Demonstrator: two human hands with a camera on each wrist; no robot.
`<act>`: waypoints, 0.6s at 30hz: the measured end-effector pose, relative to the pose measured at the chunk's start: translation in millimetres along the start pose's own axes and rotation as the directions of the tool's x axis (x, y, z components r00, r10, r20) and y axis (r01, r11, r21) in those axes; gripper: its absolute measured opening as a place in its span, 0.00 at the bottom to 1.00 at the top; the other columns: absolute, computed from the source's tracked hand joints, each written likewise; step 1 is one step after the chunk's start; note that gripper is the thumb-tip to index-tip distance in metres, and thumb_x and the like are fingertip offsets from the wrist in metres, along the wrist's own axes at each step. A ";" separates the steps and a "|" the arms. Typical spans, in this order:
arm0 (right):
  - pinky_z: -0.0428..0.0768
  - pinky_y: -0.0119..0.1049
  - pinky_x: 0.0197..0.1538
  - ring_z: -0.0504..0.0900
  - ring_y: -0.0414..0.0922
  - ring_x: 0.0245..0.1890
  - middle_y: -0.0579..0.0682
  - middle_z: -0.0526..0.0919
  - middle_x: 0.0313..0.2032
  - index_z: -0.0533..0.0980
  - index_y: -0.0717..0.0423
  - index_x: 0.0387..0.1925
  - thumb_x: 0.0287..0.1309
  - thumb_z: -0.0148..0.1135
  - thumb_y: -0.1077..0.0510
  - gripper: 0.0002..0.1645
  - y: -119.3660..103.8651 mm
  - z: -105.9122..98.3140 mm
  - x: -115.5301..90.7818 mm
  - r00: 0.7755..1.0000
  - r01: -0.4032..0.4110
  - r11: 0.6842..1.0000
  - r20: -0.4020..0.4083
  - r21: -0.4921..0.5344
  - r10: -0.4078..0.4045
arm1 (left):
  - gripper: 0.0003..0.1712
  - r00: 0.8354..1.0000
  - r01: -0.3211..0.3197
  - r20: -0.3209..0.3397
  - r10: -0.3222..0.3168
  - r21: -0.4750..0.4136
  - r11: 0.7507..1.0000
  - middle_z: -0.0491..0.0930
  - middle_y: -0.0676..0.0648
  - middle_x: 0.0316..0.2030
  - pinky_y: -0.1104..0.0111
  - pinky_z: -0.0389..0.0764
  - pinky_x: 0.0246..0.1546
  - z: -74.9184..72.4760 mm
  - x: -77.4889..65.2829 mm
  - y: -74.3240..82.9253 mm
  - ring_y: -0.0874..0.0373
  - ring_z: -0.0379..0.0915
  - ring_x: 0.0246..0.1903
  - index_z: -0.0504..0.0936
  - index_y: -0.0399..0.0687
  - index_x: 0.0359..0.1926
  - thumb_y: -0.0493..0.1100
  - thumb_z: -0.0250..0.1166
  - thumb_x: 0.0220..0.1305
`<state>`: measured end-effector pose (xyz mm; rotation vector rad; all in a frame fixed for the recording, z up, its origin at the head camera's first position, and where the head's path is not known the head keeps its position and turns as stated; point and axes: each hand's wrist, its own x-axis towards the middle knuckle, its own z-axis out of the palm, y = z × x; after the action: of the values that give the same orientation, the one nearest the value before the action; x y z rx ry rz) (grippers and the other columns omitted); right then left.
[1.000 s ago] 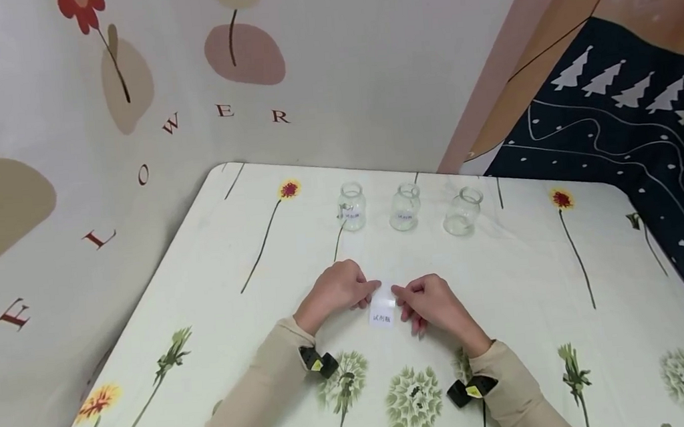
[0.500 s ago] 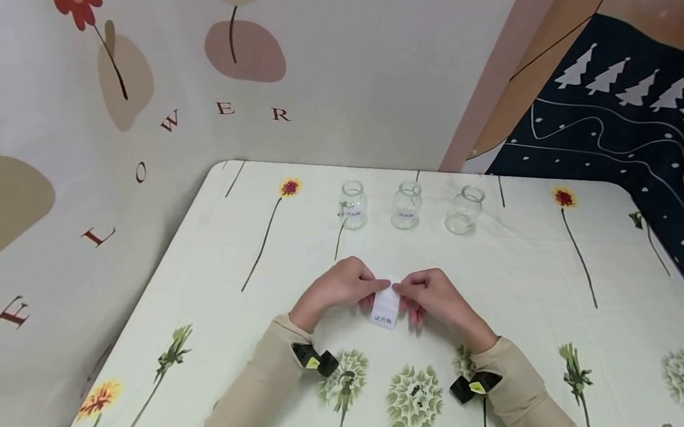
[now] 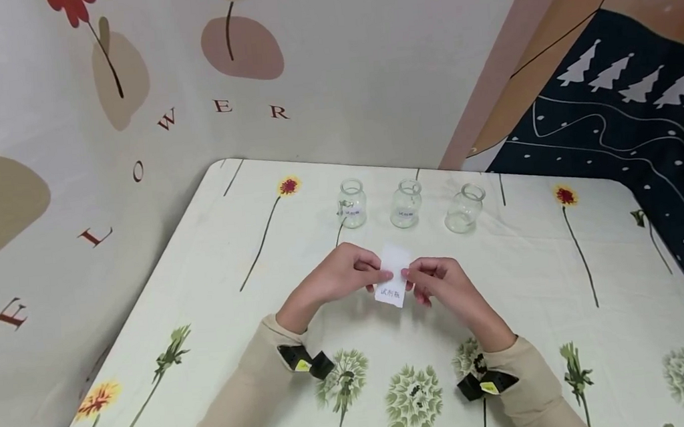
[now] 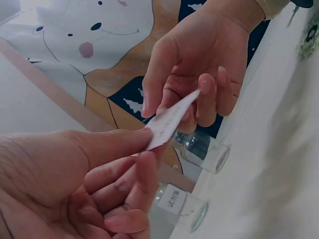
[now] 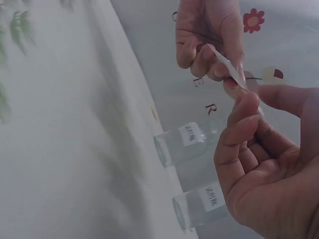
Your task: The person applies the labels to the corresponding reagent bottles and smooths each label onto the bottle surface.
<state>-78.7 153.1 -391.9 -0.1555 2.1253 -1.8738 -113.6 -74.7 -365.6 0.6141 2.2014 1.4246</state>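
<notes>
A small white paper label (image 3: 395, 257) with handwritten characters at its lower end is held up between both hands. My left hand (image 3: 346, 272) pinches its left edge between thumb and fingers. On the opposite edge, my right hand (image 3: 443, 278) pinches it the same way. The left wrist view shows the label (image 4: 169, 122) tilted, its writing seen at a slant. Seen nearly edge-on in the right wrist view, the label (image 5: 227, 64) looks like a thin strip.
Beyond the hands, a left glass jar (image 3: 352, 204) and a middle glass jar (image 3: 406, 205) bear written labels. To their right stands an unlabelled glass jar (image 3: 465, 209). All three are on the flower-patterned tablecloth (image 3: 309, 404), near the back wall.
Both hands have lifted the label up and slightly away from the body. Their pinch has shifted from its upper end to its side edges.
</notes>
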 end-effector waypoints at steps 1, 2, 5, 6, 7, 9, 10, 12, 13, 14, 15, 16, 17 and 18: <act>0.72 0.33 0.25 0.73 0.41 0.19 0.51 0.79 0.24 0.79 0.69 0.36 0.71 0.61 0.60 0.13 -2.1 -0.6 -1.4 1.000 0.016 1.000 0.016 -0.007 -0.016 | 0.10 1.000 -0.005 -0.023 0.004 -0.013 1.000 0.84 0.50 0.22 0.72 0.69 0.28 0.3 -0.7 2.2 0.37 0.81 0.31 0.87 0.40 0.32 0.41 0.69 0.70; 0.72 0.33 0.25 0.73 0.41 0.20 0.51 0.79 0.23 0.79 0.70 0.36 0.71 0.61 0.60 0.13 -4.4 -1.1 -2.8 0.999 0.038 0.999 0.030 -0.015 -0.037 | 0.10 0.999 -0.007 -0.044 0.006 -0.022 1.000 0.84 0.51 0.22 0.71 0.71 0.30 0.9 -1.4 4.3 0.35 0.82 0.33 0.87 0.40 0.33 0.42 0.69 0.70; 0.72 0.34 0.25 0.72 0.40 0.20 0.49 0.77 0.21 0.79 0.72 0.36 0.71 0.61 0.62 0.13 -9.0 -2.7 -5.6 0.996 0.081 0.997 0.050 -0.021 -0.080 | 0.09 0.996 -0.012 -0.093 0.009 -0.037 0.999 0.84 0.52 0.22 0.69 0.72 0.30 3.5 -2.7 8.4 0.34 0.81 0.33 0.88 0.41 0.34 0.43 0.70 0.69; 0.71 0.34 0.25 0.72 0.40 0.19 0.49 0.77 0.20 0.79 0.72 0.35 0.71 0.61 0.62 0.13 -10.0 -3.3 -6.2 0.995 0.091 0.996 0.051 -0.023 -0.090 | 0.09 0.994 -0.013 -0.105 0.008 -0.041 0.999 0.83 0.52 0.22 0.69 0.73 0.30 4.3 -3.2 9.6 0.34 0.81 0.33 0.88 0.42 0.34 0.43 0.71 0.68; 0.71 0.34 0.25 0.72 0.40 0.19 0.48 0.76 0.20 0.79 0.72 0.35 0.72 0.60 0.62 0.13 -10.9 -4.0 -6.8 0.994 0.101 0.995 0.051 -0.024 -0.099 | 0.09 0.993 -0.014 -0.116 0.009 -0.045 0.999 0.83 0.52 0.22 0.69 0.74 0.30 5.2 -3.6 10.7 0.34 0.81 0.34 0.88 0.42 0.34 0.44 0.71 0.68; 0.71 0.34 0.25 0.72 0.40 0.19 0.48 0.76 0.20 0.79 0.72 0.35 0.72 0.60 0.63 0.13 -11.9 -5.3 -7.3 0.993 0.109 0.994 0.050 -0.025 -0.108 | 0.09 0.991 -0.014 -0.134 0.009 -0.041 0.999 0.83 0.51 0.23 0.69 0.74 0.30 6.5 -4.5 12.1 0.37 0.80 0.32 0.89 0.43 0.35 0.44 0.71 0.68; 0.71 0.33 0.24 0.72 0.40 0.19 0.47 0.76 0.19 0.79 0.72 0.35 0.72 0.60 0.63 0.13 -12.1 -6.0 -7.5 0.992 0.114 0.993 0.049 -0.027 -0.112 | 0.08 0.990 -0.019 -0.139 0.014 -0.032 0.999 0.84 0.51 0.24 0.69 0.74 0.30 6.9 -5.1 12.9 0.40 0.80 0.32 0.88 0.44 0.35 0.45 0.72 0.67; 0.71 0.33 0.24 0.72 0.40 0.18 0.47 0.76 0.19 0.79 0.73 0.35 0.72 0.60 0.63 0.13 -12.8 -7.4 -7.8 0.991 0.123 0.992 0.046 -0.027 -0.122 | 0.08 0.988 -0.033 -0.153 0.032 -0.003 0.999 0.85 0.51 0.27 0.68 0.75 0.31 7.0 -6.8 15.1 0.47 0.80 0.31 0.88 0.44 0.38 0.45 0.73 0.66; 0.72 0.33 0.24 0.72 0.40 0.18 0.47 0.76 0.19 0.79 0.73 0.36 0.71 0.60 0.64 0.12 -13.0 -8.1 -7.9 0.991 0.126 0.992 0.043 -0.028 -0.125 | 0.10 0.985 -0.049 -0.164 0.052 0.026 0.998 0.86 0.52 0.29 0.68 0.76 0.31 6.9 -7.5 15.9 0.52 0.80 0.30 0.88 0.44 0.41 0.45 0.74 0.65; 0.72 0.33 0.24 0.72 0.40 0.18 0.47 0.77 0.19 0.80 0.73 0.36 0.71 0.60 0.64 0.12 -13.3 -8.8 -8.0 0.991 0.130 0.991 0.040 -0.028 -0.129 | 0.12 0.981 -0.065 -0.178 0.074 0.053 0.996 0.87 0.52 0.31 0.68 0.77 0.31 6.6 -8.5 16.8 0.56 0.80 0.30 0.87 0.44 0.45 0.44 0.75 0.64; 0.72 0.33 0.24 0.72 0.40 0.18 0.47 0.77 0.20 0.80 0.73 0.36 0.71 0.60 0.64 0.12 -13.9 -9.4 -8.2 0.990 0.135 0.991 0.035 -0.027 -0.134 | 0.16 0.976 -0.088 -0.193 0.103 0.085 0.992 0.87 0.52 0.33 0.67 0.77 0.32 6.2 -9.5 17.8 0.60 0.79 0.30 0.86 0.45 0.49 0.43 0.76 0.62; 0.72 0.33 0.24 0.72 0.40 0.18 0.47 0.78 0.20 0.81 0.73 0.37 0.72 0.60 0.64 0.12 -13.9 -10.1 -8.4 0.990 0.135 0.990 0.028 -0.026 -0.135 | 0.20 0.969 -0.112 -0.206 0.135 0.119 0.987 0.88 0.53 0.35 0.67 0.78 0.34 5.9 -10.5 18.8 0.62 0.79 0.30 0.84 0.45 0.53 0.42 0.77 0.61; 0.72 0.33 0.24 0.73 0.40 0.18 0.47 0.79 0.21 0.81 0.74 0.37 0.72 0.60 0.64 0.13 -14.5 -10.7 -8.6 0.990 0.140 0.990 0.022 -0.027 -0.139 | 0.25 0.961 -0.138 -0.219 0.169 0.149 0.979 0.88 0.53 0.37 0.66 0.78 0.36 5.6 -11.2 19.5 0.64 0.79 0.31 0.82 0.47 0.57 0.41 0.78 0.60; 0.72 0.33 0.24 0.73 0.40 0.18 0.48 0.80 0.21 0.81 0.74 0.37 0.72 0.60 0.63 0.13 -14.5 -11.4 -8.8 0.990 0.140 0.990 0.014 -0.027 -0.140 | 0.28 0.952 -0.166 -0.227 0.204 0.177 0.970 0.88 0.53 0.38 0.66 0.78 0.37 5.5 -11.7 20.2 0.65 0.79 0.31 0.81 0.48 0.59 0.40 0.79 0.58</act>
<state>-75.4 164.3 -375.1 -0.3292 2.1846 -1.9141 -98.5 -70.1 -347.6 0.7528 2.5246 1.4982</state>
